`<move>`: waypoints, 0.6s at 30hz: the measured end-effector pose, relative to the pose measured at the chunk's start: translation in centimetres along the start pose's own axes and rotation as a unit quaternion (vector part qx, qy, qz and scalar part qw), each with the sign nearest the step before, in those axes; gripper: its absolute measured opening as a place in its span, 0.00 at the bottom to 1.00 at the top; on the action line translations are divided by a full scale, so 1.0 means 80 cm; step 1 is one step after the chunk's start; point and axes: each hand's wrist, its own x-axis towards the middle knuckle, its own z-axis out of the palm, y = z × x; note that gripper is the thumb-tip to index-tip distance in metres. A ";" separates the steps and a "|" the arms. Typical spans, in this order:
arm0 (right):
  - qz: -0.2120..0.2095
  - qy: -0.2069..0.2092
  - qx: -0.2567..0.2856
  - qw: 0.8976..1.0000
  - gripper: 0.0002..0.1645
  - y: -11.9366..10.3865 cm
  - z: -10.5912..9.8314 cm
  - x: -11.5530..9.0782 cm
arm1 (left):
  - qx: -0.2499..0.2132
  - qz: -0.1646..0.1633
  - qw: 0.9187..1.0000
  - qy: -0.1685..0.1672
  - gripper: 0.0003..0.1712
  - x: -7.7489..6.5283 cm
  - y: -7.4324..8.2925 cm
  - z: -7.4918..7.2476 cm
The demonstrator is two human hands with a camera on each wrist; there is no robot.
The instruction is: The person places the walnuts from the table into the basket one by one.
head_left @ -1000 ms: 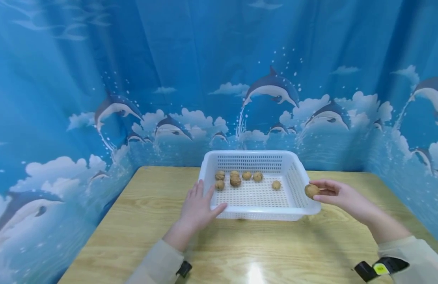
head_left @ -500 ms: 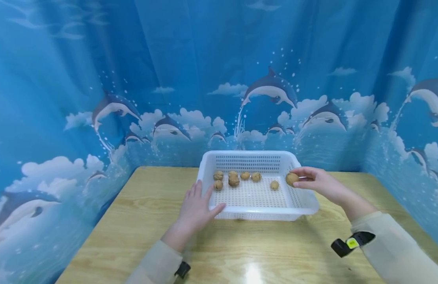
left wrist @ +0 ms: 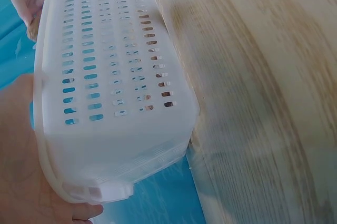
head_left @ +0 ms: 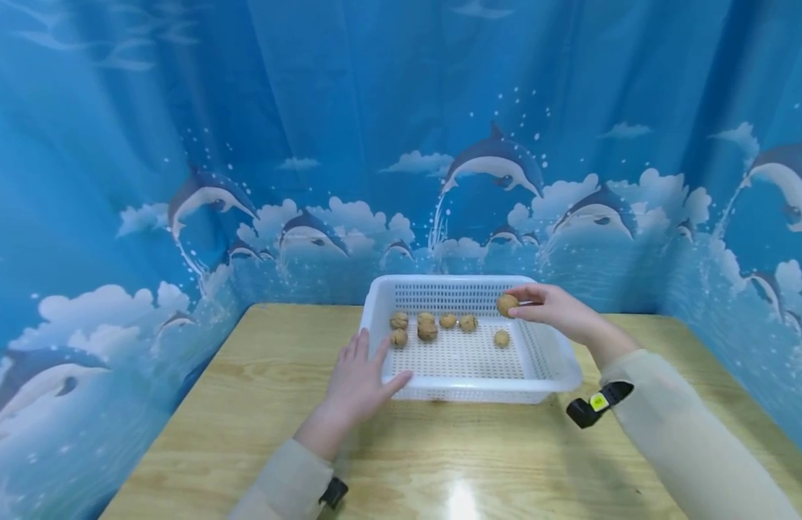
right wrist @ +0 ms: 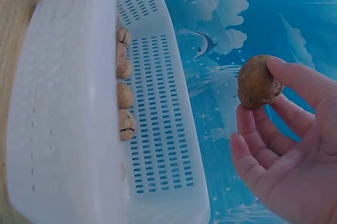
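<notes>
A walnut [head_left: 507, 305] is pinched between the thumb and fingers of my right hand [head_left: 556, 315], held above the right part of a white plastic basket [head_left: 478, 386]. The right wrist view shows this brown walnut [right wrist: 258, 81] at the fingertips. Inside the basket lie several more walnuts [head_left: 427, 331], mostly grouped toward the left and back, with a single walnut [head_left: 501, 339] farther right. My left hand [head_left: 356, 379] rests on the basket's left front corner with fingers spread. In the left wrist view the slotted basket wall [left wrist: 105, 145] hides part of that hand.
The basket stands on a light wooden table [head_left: 258, 404], near its back edge. Behind and at both sides hangs a blue curtain [head_left: 349, 144] printed with dolphins and clouds. Dark straps with devices [head_left: 589, 408] sit on both wrists.
My right hand has carried the walnut leftward and slightly up, from beside the basket's right rim to above its inside. The left hand stays on the corner.
</notes>
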 end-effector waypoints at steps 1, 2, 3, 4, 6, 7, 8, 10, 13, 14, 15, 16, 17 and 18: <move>0.003 0.000 -0.001 1.000 0.41 -0.001 -0.001 0.004 | 0.002 0.000 1.000 0.000 0.47 0.001 0.000 0.000; 0.007 0.001 0.000 1.000 0.41 -0.002 -0.002 0.009 | 0.003 -0.001 1.000 -0.002 0.47 0.001 0.001 0.000; 0.011 0.002 0.000 1.000 0.42 -0.003 -0.003 0.013 | 0.003 -0.001 1.000 -0.002 0.47 0.002 0.002 0.001; 0.013 0.002 0.000 1.000 0.42 -0.003 -0.002 0.018 | 0.004 -0.003 1.000 -0.001 0.47 0.002 0.001 0.000; 0.019 0.004 0.002 1.000 0.41 -0.005 -0.001 0.027 | 0.003 -0.003 1.000 -0.003 0.47 0.002 0.001 0.000; 0.021 0.006 0.004 1.000 0.41 -0.005 -0.001 0.032 | 0.001 -0.002 1.000 -0.003 0.47 0.002 0.002 0.000; 0.023 0.008 0.006 1.000 0.40 -0.005 -0.001 0.036 | -0.003 0.000 1.000 -0.003 0.48 0.002 0.002 0.000; 0.024 0.006 0.009 1.000 0.38 -0.006 0.002 0.046 | -0.006 0.000 1.000 -0.006 0.49 0.002 0.003 0.000; 0.026 -0.002 0.010 1.000 0.37 -0.009 0.009 0.062 | -0.004 -0.006 1.000 -0.008 0.48 0.001 0.003 0.000; 0.025 -0.004 0.008 1.000 0.37 -0.010 0.012 0.067 | -0.002 -0.009 1.000 -0.008 0.48 0.001 0.003 -0.001; 0.026 -0.005 0.007 1.000 0.37 -0.012 0.014 0.072 | 0.001 -0.012 1.000 -0.007 0.48 0.000 0.003 -0.001; 0.028 -0.007 0.005 1.000 0.36 -0.013 0.016 0.076 | 0.001 -0.012 1.000 -0.005 0.48 0.000 0.003 -0.001; 0.031 -0.006 0.002 0.999 0.36 -0.014 0.018 0.080 | 0.001 -0.012 1.000 -0.005 0.47 0.000 0.003 -0.001; 0.036 -0.005 -0.002 0.999 0.34 -0.014 0.020 0.084 | -0.001 -0.011 1.000 -0.004 0.47 0.000 0.003 -0.002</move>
